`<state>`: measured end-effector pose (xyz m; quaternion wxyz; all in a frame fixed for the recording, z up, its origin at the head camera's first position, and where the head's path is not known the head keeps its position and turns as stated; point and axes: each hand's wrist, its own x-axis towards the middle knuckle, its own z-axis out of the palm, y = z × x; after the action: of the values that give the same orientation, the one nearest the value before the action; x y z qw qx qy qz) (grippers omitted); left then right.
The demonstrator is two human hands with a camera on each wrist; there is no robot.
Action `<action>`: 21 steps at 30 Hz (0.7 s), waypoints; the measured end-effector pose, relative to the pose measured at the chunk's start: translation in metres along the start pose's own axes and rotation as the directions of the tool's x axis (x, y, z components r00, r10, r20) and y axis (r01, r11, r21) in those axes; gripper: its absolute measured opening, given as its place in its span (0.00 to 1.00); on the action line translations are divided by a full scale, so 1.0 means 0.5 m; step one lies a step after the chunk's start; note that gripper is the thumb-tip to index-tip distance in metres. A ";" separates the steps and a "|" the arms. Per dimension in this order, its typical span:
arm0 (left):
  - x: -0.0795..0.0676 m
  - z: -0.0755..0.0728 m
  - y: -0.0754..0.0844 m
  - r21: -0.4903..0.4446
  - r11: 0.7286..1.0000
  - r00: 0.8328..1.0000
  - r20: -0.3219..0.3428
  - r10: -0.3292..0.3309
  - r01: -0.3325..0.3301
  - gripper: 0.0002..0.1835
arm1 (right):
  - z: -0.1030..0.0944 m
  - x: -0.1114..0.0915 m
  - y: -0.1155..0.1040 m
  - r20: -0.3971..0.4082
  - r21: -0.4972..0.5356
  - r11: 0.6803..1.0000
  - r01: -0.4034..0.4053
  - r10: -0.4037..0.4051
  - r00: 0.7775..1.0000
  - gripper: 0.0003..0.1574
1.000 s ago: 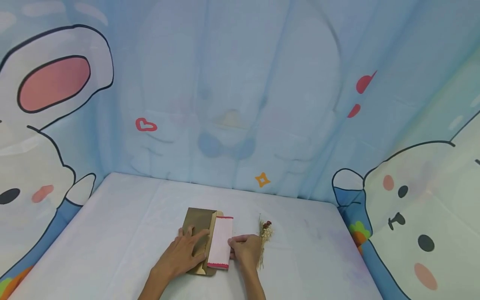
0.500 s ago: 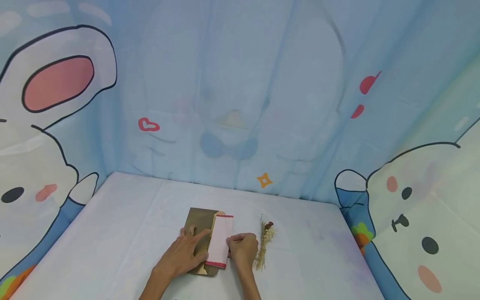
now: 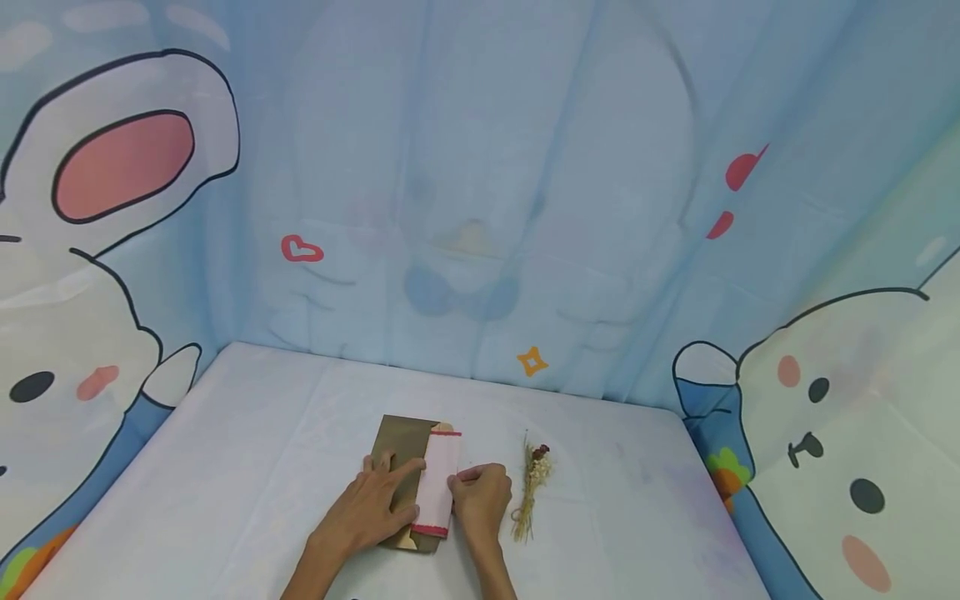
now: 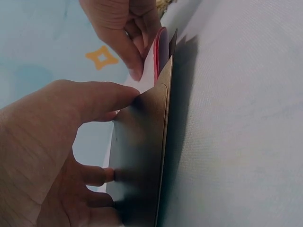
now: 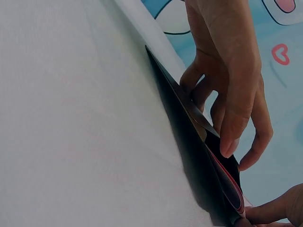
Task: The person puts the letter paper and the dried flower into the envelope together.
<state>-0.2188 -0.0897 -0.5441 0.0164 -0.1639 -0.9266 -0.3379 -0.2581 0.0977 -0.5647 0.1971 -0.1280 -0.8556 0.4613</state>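
Note:
A gold-brown envelope [image 3: 403,440] lies on the white-covered table, its opening facing right. My left hand [image 3: 367,510] rests on it with fingers spread, the fingertips and thumb pressing along its face near the opening. A folded pale pink sheet with red ends [image 3: 437,483] sits partly inside the envelope. My right hand [image 3: 482,502] pinches the sheet's right edge between thumb and fingers. In the left wrist view, the sheet's rounded fold [image 4: 161,47] shows between the envelope's two layers. The right wrist view catches the envelope [image 5: 177,101] nearly edge-on under the left hand.
A small bunch of dried flowers [image 3: 534,487] with dark red heads lies just right of my right hand. The white cloth [image 3: 622,500] spreads over the table. Behind and at both sides hangs a blue curtain [image 3: 480,167] printed with cartoon animals.
The pink sheet has slid left, farther into the envelope, with my right hand moving along with it and away from the dried flowers. My left hand keeps its place on the envelope.

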 end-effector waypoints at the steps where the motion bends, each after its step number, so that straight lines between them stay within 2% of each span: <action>1: 0.000 0.001 0.000 0.002 1.000 1.000 0.000 -0.002 0.002 0.33 | 0.001 -0.001 -0.002 0.006 -0.002 1.000 -0.003 0.003 1.000 0.12; 13: -0.002 0.005 -0.003 -0.007 1.000 1.000 0.014 -0.018 0.018 0.34 | 0.011 -0.012 -0.021 0.030 0.013 1.000 0.021 -0.021 0.999 0.12; 21: 0.000 0.004 -0.005 0.014 1.000 1.000 -0.006 0.006 -0.006 0.33 | 0.020 -0.015 -0.031 0.037 0.018 0.999 0.031 -0.032 0.999 0.13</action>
<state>-0.2194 -0.0901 -0.5472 0.0213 -0.1654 -0.9285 -0.3318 -0.2566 0.0791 -0.5582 0.1895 -0.1040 -0.8569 0.4679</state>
